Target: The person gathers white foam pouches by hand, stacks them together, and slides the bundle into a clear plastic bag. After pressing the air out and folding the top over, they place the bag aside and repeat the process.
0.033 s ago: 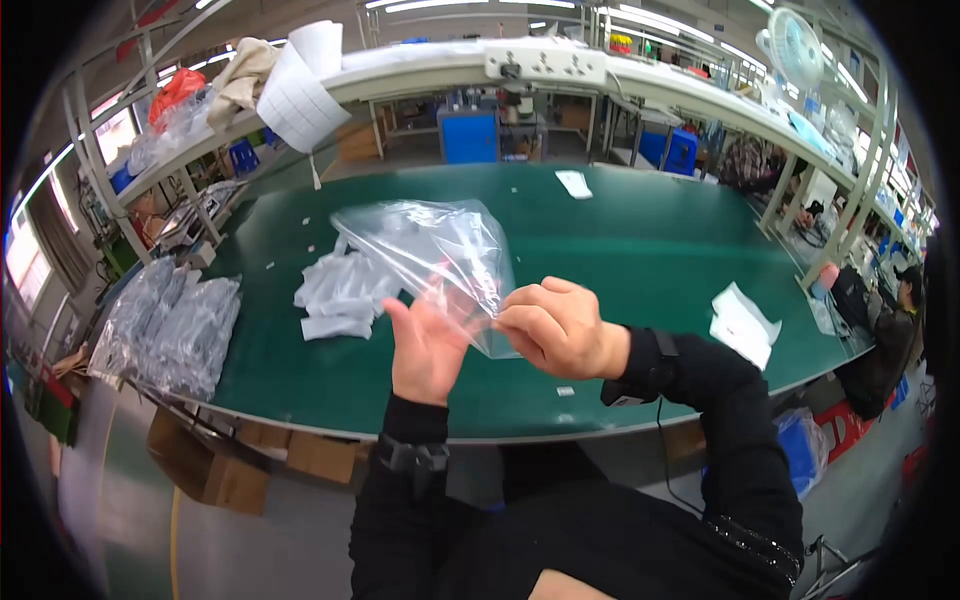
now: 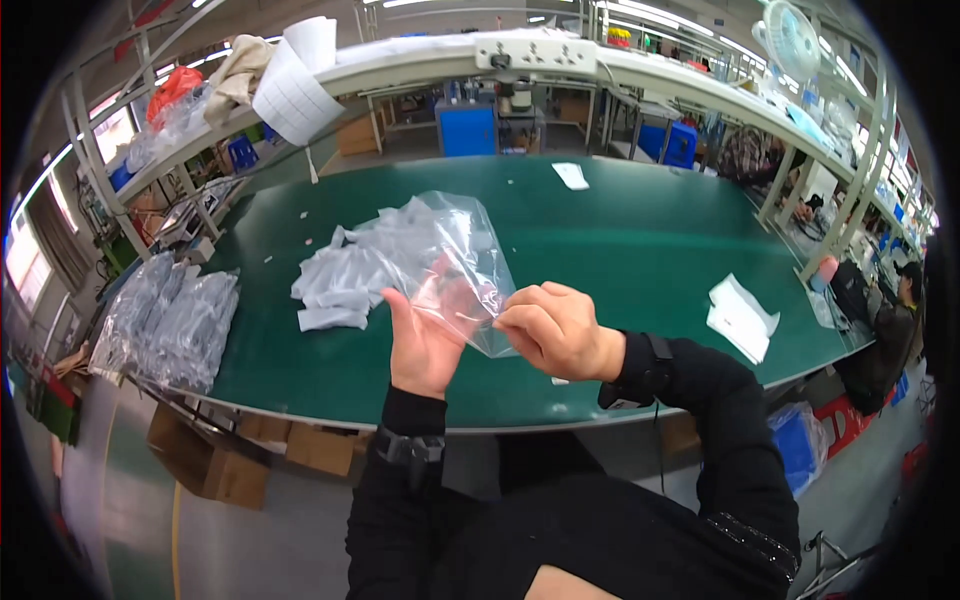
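I hold a clear plastic bag (image 2: 455, 255) up over the green table (image 2: 640, 250). My left hand (image 2: 425, 345) is flat behind the bag's lower part, palm toward me, and the fingers show through the film. My right hand (image 2: 555, 330) pinches the bag's lower right corner between thumb and fingers. Just behind the bag, on the table, lies a heap of small grey-white packets (image 2: 335, 285). Both forearms are in black sleeves.
A pile of clear filled bags (image 2: 165, 320) sits at the table's left end. White sheets (image 2: 740, 315) lie near the right edge, with another slip (image 2: 572, 175) at the far side. Cardboard boxes (image 2: 230, 470) stand under the table. A person (image 2: 895, 310) sits at far right.
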### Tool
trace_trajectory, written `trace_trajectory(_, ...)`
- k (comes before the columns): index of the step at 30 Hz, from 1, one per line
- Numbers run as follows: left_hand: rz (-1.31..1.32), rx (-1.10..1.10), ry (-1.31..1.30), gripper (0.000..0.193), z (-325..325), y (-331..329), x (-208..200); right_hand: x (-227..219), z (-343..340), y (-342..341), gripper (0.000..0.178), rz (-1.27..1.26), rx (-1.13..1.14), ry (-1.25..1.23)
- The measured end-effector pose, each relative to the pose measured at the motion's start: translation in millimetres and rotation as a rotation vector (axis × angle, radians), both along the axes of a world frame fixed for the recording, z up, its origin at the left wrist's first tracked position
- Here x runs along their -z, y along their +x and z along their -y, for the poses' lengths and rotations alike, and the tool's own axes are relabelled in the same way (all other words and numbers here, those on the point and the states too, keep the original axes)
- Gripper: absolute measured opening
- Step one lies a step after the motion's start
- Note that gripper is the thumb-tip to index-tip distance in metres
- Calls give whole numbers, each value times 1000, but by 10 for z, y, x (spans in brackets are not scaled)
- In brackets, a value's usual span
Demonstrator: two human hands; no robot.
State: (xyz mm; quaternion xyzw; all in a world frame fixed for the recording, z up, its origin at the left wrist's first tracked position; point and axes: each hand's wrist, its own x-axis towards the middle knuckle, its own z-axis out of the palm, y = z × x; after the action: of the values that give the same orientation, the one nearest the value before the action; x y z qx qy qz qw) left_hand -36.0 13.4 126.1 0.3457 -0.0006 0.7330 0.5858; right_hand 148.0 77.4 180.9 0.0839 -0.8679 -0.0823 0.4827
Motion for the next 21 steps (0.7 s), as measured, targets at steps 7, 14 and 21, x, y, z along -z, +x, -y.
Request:
trace_trajectory(7,-372,-232,-203,62,236,575,30,410,183,587,23,172,-109,-222)
trace_trajectory(14,-1241,-346,-239,53,504,721,-225,-405,-519,806,25,-16,-84,-866)
trace_trajectory(21,-1379,-408,-226,64,413,624,-64,-326,-625,902,23,604,-250,-1088)
